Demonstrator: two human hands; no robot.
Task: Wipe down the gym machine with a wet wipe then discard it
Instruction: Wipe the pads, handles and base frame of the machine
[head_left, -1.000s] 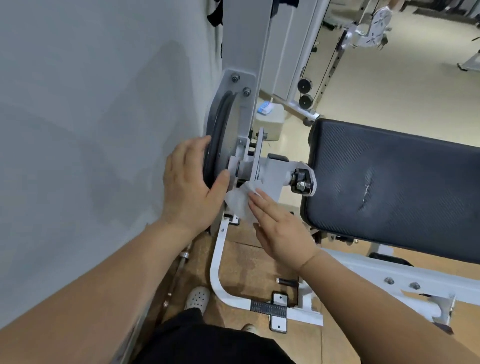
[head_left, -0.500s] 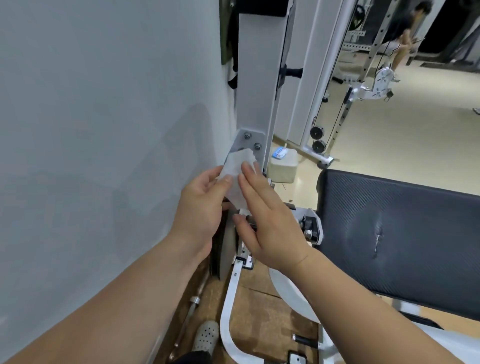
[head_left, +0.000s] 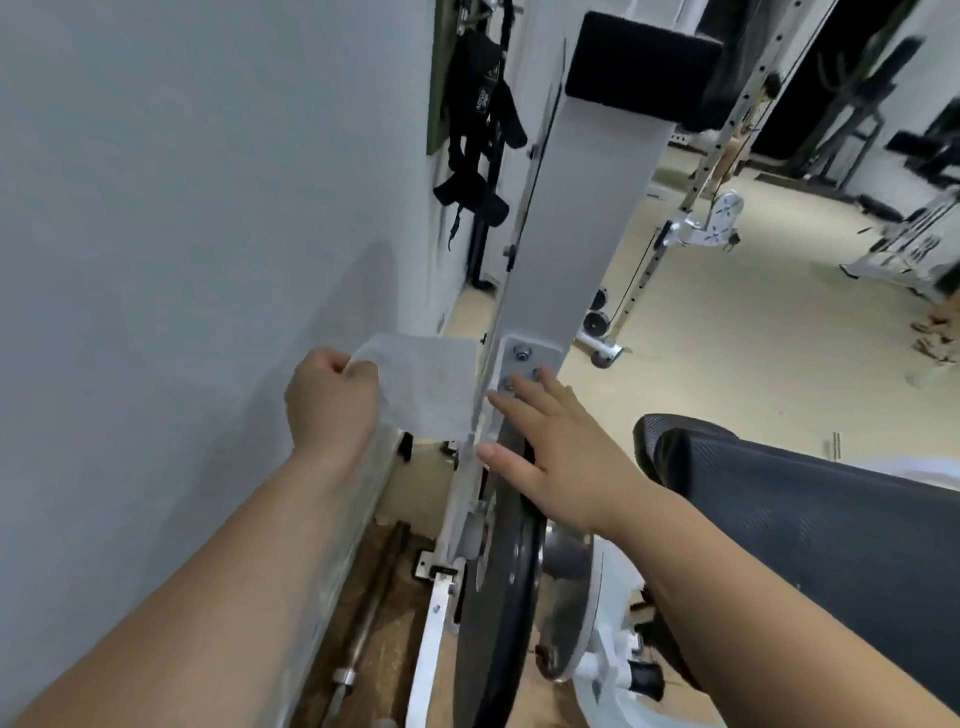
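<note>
My left hand (head_left: 330, 397) pinches one edge of a white wet wipe (head_left: 431, 387), which hangs spread out flat beside the machine's white upright post (head_left: 576, 218). My right hand (head_left: 550, 452) is open, its fingers spread over the bolted bracket (head_left: 522, 358) at the foot of the post, with the fingertips at the wipe's right edge. Below the hands a black weight plate (head_left: 493, 597) stands on edge. The machine's black padded seat (head_left: 831, 525) lies to the right.
A grey wall (head_left: 182, 234) runs close along the left. Black straps (head_left: 475, 124) hang behind the post. A barbell (head_left: 371, 618) lies on the floor by the wall. Other white gym machines (head_left: 706, 228) stand on the beige floor at the back right.
Both hands rose from the pivot to the bracket on the post. The wipe went from crumpled under my right hand to spread out, held by my left hand. The view tilted up.
</note>
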